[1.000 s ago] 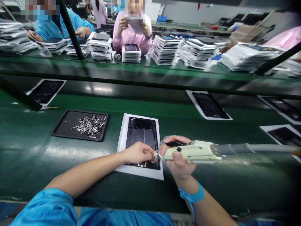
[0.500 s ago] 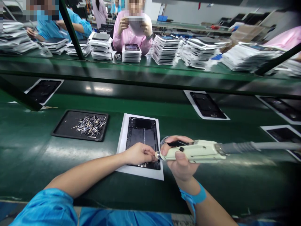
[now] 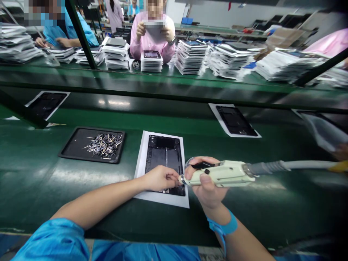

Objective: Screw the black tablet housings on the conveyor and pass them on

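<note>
A black tablet housing (image 3: 165,156) lies on a white sheet (image 3: 140,152) in front of me. Over its lower part is my left hand (image 3: 161,177), fingers pinched together beside the nose of a pale green electric screwdriver (image 3: 227,173); what they hold, if anything, is hidden. My right hand (image 3: 210,188) is wrapped round the screwdriver's body, thumb on its near side. The tool lies almost level, its nose pointing left at my left fingertips and its cable running off to the right. Its bit cannot be made out.
A black tray (image 3: 78,143) of many small parts sits to the left. Beyond, further housings (image 3: 235,119) lie on white sheets. Stacks of sheets (image 3: 191,58) line the far bench under green frame bars (image 3: 81,36). Co-workers sit there, one in pink (image 3: 134,40).
The housings beyond have shifted slightly left. At the right edge, a blurred sheet is lifted where a lower housing lay. The co-worker in blue has lowered an arm. My hands are almost still.
</note>
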A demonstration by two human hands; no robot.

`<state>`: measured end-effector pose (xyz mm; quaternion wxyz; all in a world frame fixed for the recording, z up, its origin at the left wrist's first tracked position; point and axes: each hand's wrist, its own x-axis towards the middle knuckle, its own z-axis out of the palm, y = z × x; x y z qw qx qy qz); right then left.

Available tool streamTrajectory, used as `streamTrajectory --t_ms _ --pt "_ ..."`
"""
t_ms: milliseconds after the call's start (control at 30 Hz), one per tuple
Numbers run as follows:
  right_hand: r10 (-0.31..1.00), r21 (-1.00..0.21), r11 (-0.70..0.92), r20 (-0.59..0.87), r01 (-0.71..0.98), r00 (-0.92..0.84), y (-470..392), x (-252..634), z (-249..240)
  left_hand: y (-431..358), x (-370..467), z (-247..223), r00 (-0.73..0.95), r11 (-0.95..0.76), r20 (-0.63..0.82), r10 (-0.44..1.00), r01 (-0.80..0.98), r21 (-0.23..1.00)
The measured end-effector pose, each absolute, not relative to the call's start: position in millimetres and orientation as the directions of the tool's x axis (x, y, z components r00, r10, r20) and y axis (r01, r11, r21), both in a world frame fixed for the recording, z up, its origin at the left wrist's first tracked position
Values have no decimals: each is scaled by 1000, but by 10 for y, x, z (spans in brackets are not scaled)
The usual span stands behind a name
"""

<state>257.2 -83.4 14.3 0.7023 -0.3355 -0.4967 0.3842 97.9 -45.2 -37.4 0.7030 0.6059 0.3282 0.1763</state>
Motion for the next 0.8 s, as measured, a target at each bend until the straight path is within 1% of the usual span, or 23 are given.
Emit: streamTrajectory --t_ms 67,167,233,267,333,400,467,600,800 --pt "875 -852 477 435 -216 213 -834 2575 141 -453 984 -376 723 203 -245 646 146 968" --pt "873 -851 479 437 -215 215 -831 2587 169 -442 983 -340 733 263 -275 622 135 955" --pt "866 -849 490 446 -199 227 -836 2592 197 -415 971 -283 729 287 -320 605 176 942" --pt "864 -848 492 448 -195 231 -842 2589 205 -394 960 -248 709 270 -330 622 202 942" --pt "874 -856 476 435 -202 215 -866 2567 194 -332 933 -178 624 165 -287 727 246 955" --pt "892 -866 449 421 -219 163 -901 2522 136 -257 903 -138 505 12 -165 847 292 956" --pt "905 -877 425 415 -223 93 -938 2462 39 -185 876 -144 421 -118 -54 906 373 920" --pt "915 -893 397 402 -210 21 -980 2361 -154 -121 850 -252 406 -253 33 913 502 827" --pt "924 -907 375 383 -192 -5 -975 2335 -248 -119 858 -324 446 -329 82 891 513 793"
